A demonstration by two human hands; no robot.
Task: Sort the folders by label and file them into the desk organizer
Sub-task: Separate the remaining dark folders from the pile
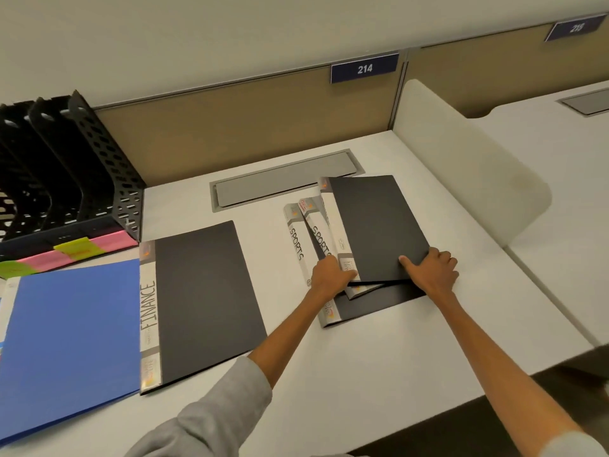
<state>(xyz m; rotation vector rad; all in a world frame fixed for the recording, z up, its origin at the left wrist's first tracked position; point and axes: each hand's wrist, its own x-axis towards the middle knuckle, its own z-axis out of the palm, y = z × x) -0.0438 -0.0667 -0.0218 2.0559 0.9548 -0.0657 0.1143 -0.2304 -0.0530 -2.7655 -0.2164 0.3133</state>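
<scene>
**Both hands on the top folder of the pile**

We hold the top folder (379, 225) of a fanned pile with both hands. Our left hand (331, 275) is curled round its near corner on the spine side, with the fingers closed over the pale spine strip. Our right hand (433, 272) grips the other near corner, thumb flat on the black cover and fingers bent at the edge. We cannot read this spine's label.

Under it lie two SPORTS folders (296, 247), their spines fanned out just left of our left hand. The lower one's black cover shows on the near side of both hands, flat on the counter (379, 374).

Well to the left of our left hand the FINANCE folder (204, 298) lies flat, cover up. Just beside it, farther left, lies a blue folder (69, 338).

Beyond those two, far to the left, stands the black desk organizer (66, 173). Pink, yellow and green sticky labels (74, 252) sit along its front edge, their writing too small to read.

Straight beyond our hands a grey hatch (283, 183) is set into the counter, and the top folder's far corner reaches its frame.
</scene>
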